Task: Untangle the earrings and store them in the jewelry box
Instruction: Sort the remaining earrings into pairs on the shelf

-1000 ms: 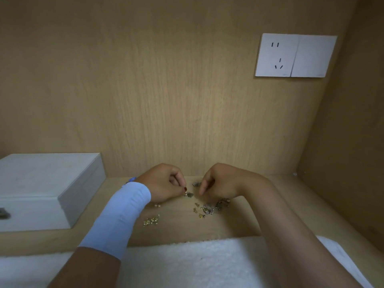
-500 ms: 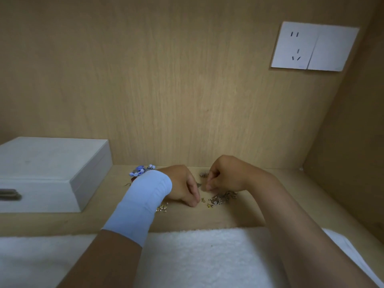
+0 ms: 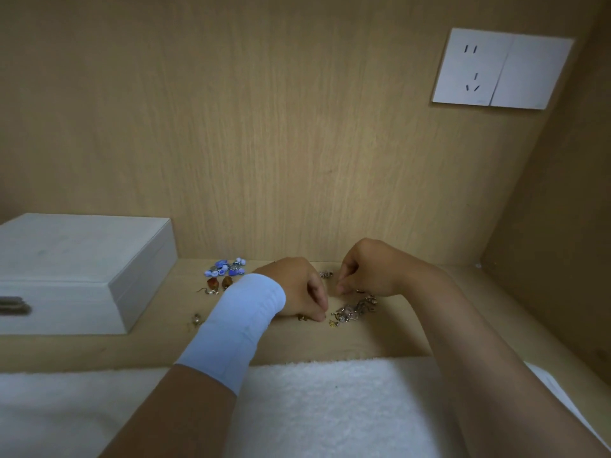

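Observation:
My left hand (image 3: 297, 292), with a pale blue band on its wrist, rests on the wooden shelf with curled fingers. Its fingertips pinch a small gold earring (image 3: 302, 317) down at the surface. Just to the right, my right hand (image 3: 367, 269) hovers with thumb and fingers pinched on a tiny earring that is barely visible. A tangle of silver earrings (image 3: 355, 310) lies below my right hand. Blue earrings (image 3: 224, 267) and amber earrings (image 3: 218, 284) lie left of my left hand. The white jewelry box (image 3: 82, 269) stands closed at the far left.
A white fluffy towel (image 3: 330, 398) covers the near edge under my forearms. Wooden walls close the back and right side, with a white wall socket (image 3: 502, 69) high on the right. Loose gold pieces (image 3: 333, 323) and another small earring (image 3: 195, 320) lie on the shelf.
My hands have drawn apart. The left hand has dropped to the shelf surface, while the right stays raised. The view has shifted, and the blue and amber earrings now show.

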